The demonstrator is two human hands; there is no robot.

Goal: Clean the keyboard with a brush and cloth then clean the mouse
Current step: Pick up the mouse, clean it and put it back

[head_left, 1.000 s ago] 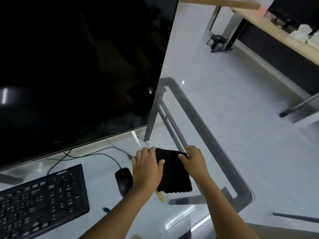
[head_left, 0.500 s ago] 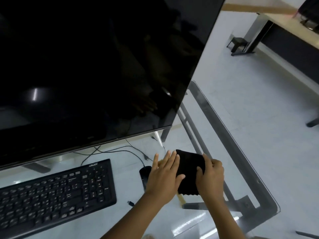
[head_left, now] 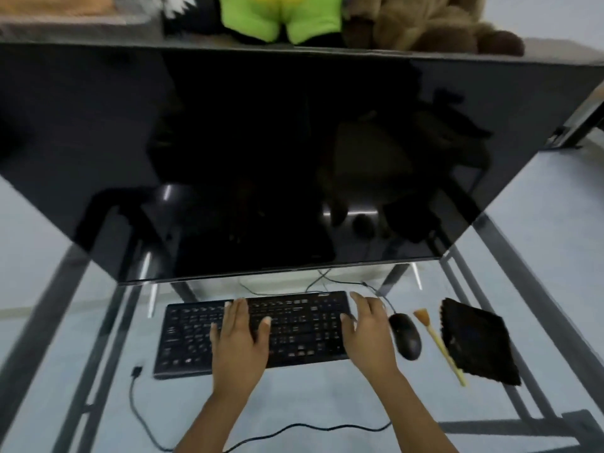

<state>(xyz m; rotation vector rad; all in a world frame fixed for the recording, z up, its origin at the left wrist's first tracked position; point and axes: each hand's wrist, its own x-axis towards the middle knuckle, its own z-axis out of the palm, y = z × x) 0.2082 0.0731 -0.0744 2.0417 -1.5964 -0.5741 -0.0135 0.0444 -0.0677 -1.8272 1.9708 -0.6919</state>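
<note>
A black keyboard (head_left: 294, 331) lies on the glass desk in front of the monitor. My left hand (head_left: 240, 341) rests flat on the middle of its keys, fingers spread. My right hand (head_left: 367, 335) lies open over the keyboard's right end. Just right of it sits a black mouse (head_left: 405, 335). A small brush (head_left: 436, 341) with a pale yellow handle and tan bristles lies beside the mouse, its bristles pointing away from me. A folded black cloth (head_left: 475, 343) lies flat to the right of the brush, its edge over the handle.
A large dark monitor (head_left: 277, 158) stands close behind the keyboard. A loose black cable (head_left: 137, 403) with a plug runs over the glass desk top (head_left: 81, 354) near me. Plush toys (head_left: 294, 18) sit behind the monitor. The desk's metal frame (head_left: 536, 289) shows through the glass.
Both hands have let go of the black cloth and moved left onto the keyboard. The view has swung left and up, now centred on the keyboard and monitor.
</note>
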